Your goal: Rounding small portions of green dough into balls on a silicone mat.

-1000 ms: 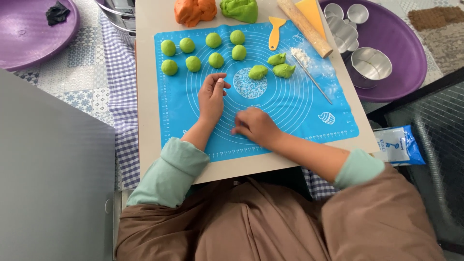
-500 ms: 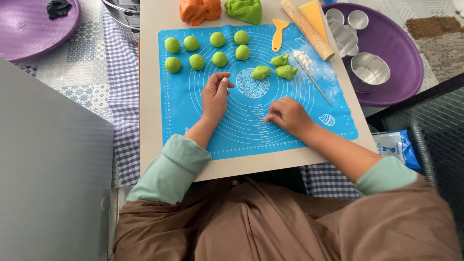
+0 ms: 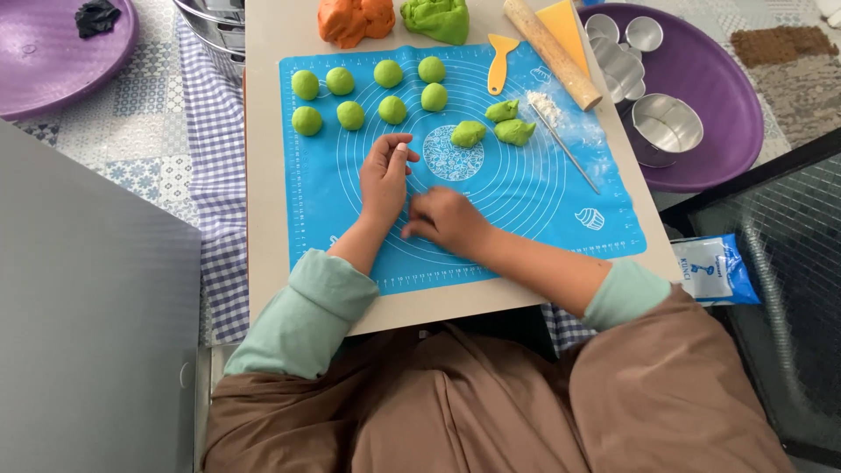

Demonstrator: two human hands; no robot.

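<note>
Both hands flat on the blue mat [image 3: 526, 219], nothing gripped. Left hand [image 3: 384, 180]: fingers together, slightly curled. Right hand [image 3: 445, 219]: loosely curled, fingertips touching the left wrist. Just ahead of the right hand: three rough green lumps [image 3: 468, 133], nearer to it than to the left. Beyond the left hand: eight green balls [image 3: 392, 109], two rows. Farthest: one rolling pin [image 3: 550, 52], lying diagonally.
</note>
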